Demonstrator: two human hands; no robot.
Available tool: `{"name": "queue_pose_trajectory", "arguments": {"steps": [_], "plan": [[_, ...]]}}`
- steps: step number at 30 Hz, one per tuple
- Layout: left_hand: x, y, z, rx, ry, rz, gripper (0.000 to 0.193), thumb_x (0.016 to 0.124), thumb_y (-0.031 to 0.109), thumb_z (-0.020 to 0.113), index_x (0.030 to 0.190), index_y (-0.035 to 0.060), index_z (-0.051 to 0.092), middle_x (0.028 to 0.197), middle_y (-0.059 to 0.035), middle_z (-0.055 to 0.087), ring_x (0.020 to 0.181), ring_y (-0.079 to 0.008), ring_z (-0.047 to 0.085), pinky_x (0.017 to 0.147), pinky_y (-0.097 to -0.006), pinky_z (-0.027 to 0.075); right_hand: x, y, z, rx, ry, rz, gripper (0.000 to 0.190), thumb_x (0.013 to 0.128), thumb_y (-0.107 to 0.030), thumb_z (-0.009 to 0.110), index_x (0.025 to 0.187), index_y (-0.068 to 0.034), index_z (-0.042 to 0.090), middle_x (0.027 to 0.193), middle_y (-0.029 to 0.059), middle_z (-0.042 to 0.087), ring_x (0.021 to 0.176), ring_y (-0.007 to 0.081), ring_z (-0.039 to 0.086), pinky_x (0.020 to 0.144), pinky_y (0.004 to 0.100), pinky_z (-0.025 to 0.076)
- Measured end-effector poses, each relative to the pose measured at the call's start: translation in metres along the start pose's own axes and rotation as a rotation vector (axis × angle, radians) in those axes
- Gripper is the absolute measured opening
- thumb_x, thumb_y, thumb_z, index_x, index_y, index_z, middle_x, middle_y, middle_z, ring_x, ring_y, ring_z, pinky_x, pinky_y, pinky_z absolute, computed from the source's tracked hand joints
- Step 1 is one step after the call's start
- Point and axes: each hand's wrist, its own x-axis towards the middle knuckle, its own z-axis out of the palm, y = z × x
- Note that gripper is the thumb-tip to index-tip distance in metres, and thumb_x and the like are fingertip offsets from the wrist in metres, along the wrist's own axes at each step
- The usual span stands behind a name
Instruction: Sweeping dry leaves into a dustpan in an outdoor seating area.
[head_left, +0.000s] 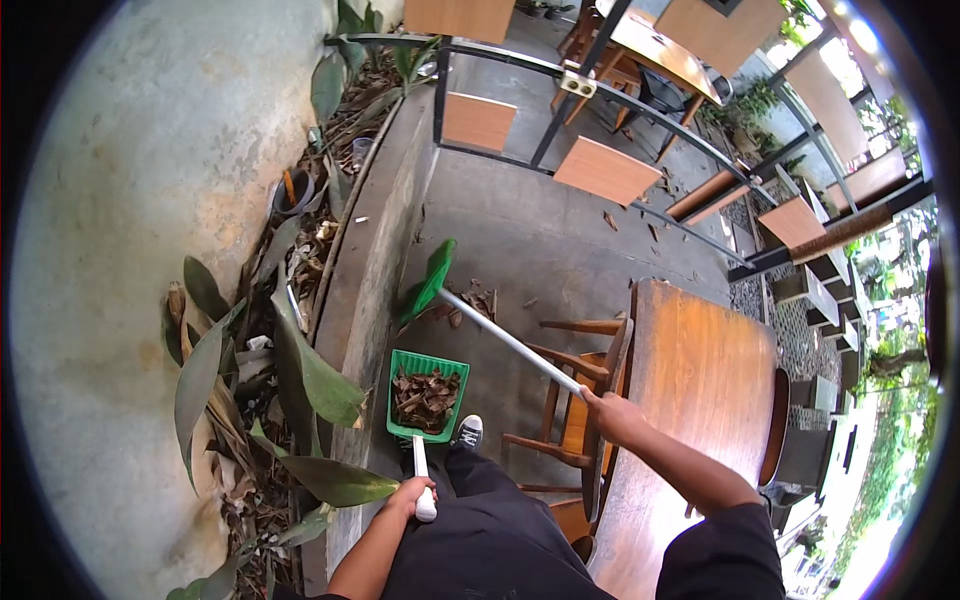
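Observation:
My left hand (411, 495) grips the white handle (420, 457) of a green plastic dustpan (463, 382). A heap of dry brown leaves (426, 397) lies in the pan. In my right hand (613, 417) is the pale metal pole (517, 343) of a broom. Its green head (429, 283) is beyond the dustpan, close to the low concrete curb. Beside the head, on the floor, a small pile of dry leaves (480, 301) is partly crossed by the pole.
To the right stand a wooden table (697, 360) and a wooden chair (574, 420). A raised concrete curb (367, 315) borders a planter with broad-leaved plants (315, 367) on the left. Ahead, a black metal frame (495, 54) carries wooden panels. One of my sneakers (470, 429) is by the dustpan.

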Motion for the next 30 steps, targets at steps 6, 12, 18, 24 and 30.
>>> {"name": "queue_pose_trajectory", "arguments": {"steps": [6, 12, 18, 24, 30], "plan": [[0.009, 0.014, -0.004, 0.054, 0.038, -0.007, 0.007, 0.076, 0.010, 0.047, 0.077, 0.0049, 0.042, 0.057, -0.0066, 0.045, 0.046, -0.0189, 0.047, 0.041, -0.0326, 0.042, 0.004, 0.025, -0.067, -0.077, -0.106, 0.140, 0.037, 0.091, -0.034, 0.025, 0.122, -0.021, 0.041, 0.081, 0.0164, 0.057, 0.071, 0.0323, 0.059, 0.057, 0.0429, 0.047], [0.021, 0.042, -0.002, 0.051, 0.010, -0.001, 0.010, 0.075, 0.009, 0.045, 0.081, 0.0037, 0.040, 0.057, -0.0086, 0.047, 0.047, -0.0207, 0.049, 0.043, -0.0348, 0.043, -0.046, 0.043, -0.054, 0.316, -0.025, 0.209, 0.034, 0.086, -0.020, 0.046, 0.120, -0.018, 0.046, 0.088, 0.0169, 0.059, 0.072, 0.0266, 0.058, 0.062, 0.0349, 0.044], [0.031, 0.085, 0.003, -0.151, -0.104, 0.071, 0.013, 0.070, 0.011, 0.052, 0.081, 0.0087, 0.045, 0.060, -0.0069, 0.050, 0.053, -0.0223, 0.053, 0.047, -0.0360, 0.046, 0.009, -0.045, 0.030, 0.697, 0.208, 0.173, 0.042, 0.080, -0.019, 0.043, 0.121, -0.011, 0.042, 0.088, 0.0208, 0.057, 0.078, 0.0307, 0.057, 0.069, 0.0335, 0.044], [0.042, 0.113, 0.040, -0.474, -0.096, 0.150, 0.009, 0.072, 0.009, 0.049, 0.078, 0.0040, 0.044, 0.067, -0.0092, 0.051, 0.060, -0.0241, 0.055, 0.052, -0.0338, 0.049, 0.155, -0.105, 0.027, 0.892, 0.205, 0.197, 0.045, 0.079, -0.019, 0.040, 0.120, 0.000, 0.038, 0.096, 0.0243, 0.055, 0.090, 0.0368, 0.053, 0.078, 0.0407, 0.042], [0.053, 0.115, 0.077, -0.466, -0.125, 0.104, 0.006, 0.073, 0.011, 0.048, 0.077, 0.0066, 0.047, 0.064, -0.0073, 0.052, 0.057, -0.0227, 0.054, 0.047, -0.0339, 0.047, 0.154, -0.108, 0.106, 0.760, 0.277, 0.225, 0.042, 0.081, -0.018, 0.040, 0.120, -0.003, 0.038, 0.090, 0.0254, 0.055, 0.084, 0.0376, 0.054, 0.074, 0.0415, 0.044]]}}
